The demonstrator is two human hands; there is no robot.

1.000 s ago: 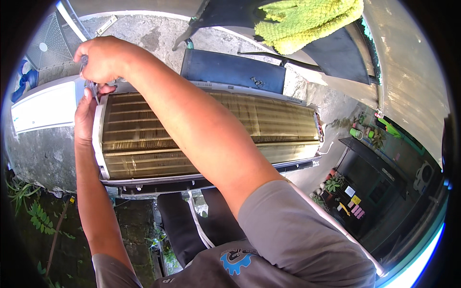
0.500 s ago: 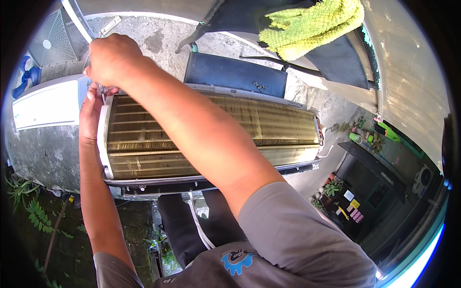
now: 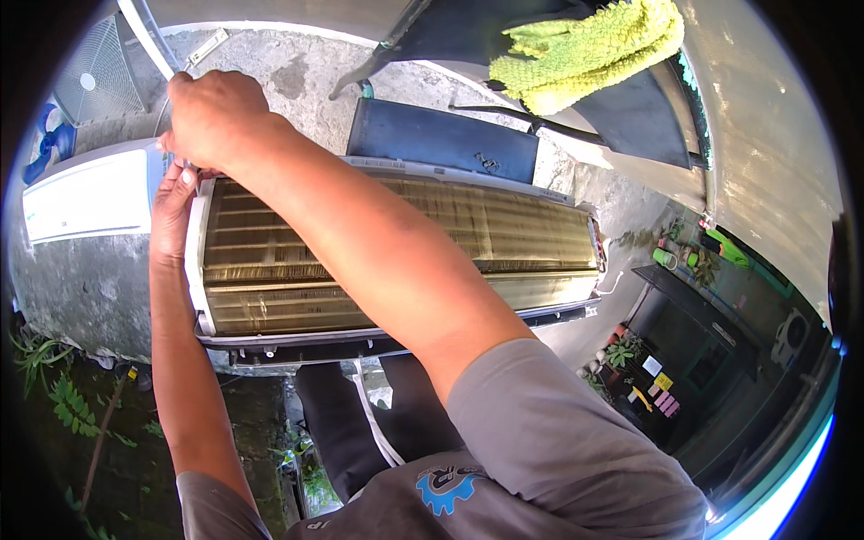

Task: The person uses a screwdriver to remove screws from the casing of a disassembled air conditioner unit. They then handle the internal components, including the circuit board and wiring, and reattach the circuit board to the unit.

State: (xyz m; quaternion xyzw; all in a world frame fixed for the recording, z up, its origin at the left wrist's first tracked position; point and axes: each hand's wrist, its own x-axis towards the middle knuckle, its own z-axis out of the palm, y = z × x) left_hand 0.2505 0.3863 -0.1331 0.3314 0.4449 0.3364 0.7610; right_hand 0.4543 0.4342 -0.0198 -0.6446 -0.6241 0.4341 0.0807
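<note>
An air conditioner indoor unit (image 3: 378,202) lies across the middle with its gold-coloured finned coil exposed. My right hand (image 3: 211,112) is closed at the unit's upper left end, its forearm crossing over the coil; a thin metal piece shows by its fingers, and what it grips is mostly hidden. My left hand (image 3: 177,200) is just below it, thumb and fingers closed around something small at the unit's left edge, too hidden to name. A white panel (image 3: 90,198) lies to the left of both hands.
A blue-grey flat panel (image 3: 441,135) lies behind the unit. A yellow-green microfibre cloth (image 3: 585,54) hangs over dark panels at upper right. A fan-grille cover (image 3: 94,76) is at upper left. Plants (image 3: 72,405) grow below left; potted plants (image 3: 621,351) stand far right.
My right hand has shifted slightly to the right, covering more of the piece it holds. My left hand has moved a little right with it. The view has shifted slightly.
</note>
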